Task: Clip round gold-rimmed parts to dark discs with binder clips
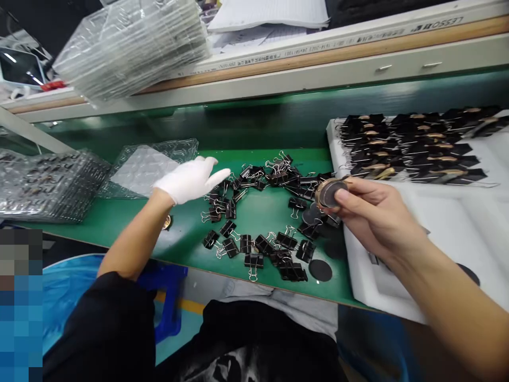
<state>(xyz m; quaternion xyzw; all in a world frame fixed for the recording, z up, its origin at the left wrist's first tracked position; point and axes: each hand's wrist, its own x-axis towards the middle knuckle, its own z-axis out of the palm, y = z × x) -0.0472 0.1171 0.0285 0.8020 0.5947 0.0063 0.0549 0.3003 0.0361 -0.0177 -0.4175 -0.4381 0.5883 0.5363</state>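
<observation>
My right hand [369, 209], bare, pinches a small round disc [328, 195] with a dark grey face and a gold-brown rim. It is held above the right side of a ring of black binder clips [246, 244] with silver wire handles. My left hand [189, 179], in a white glove, hovers at the left edge of the clips. Its fingers are stretched out with nothing in them. Flat dark round pads [320, 270] lie by the clips below my right hand. Near my left forearm a small gold round part [166, 222] rests on the green table [260, 212], partly hidden by the arm.
On the right, a white foam tray [433, 209] holds rows of clipped parts [417, 143]. Stacked clear plastic trays [51, 183] stand at the left, beside a white sheet [145, 170]. More clear trays [135, 48] and papers [270, 16] sit on the shelf [278, 79] behind.
</observation>
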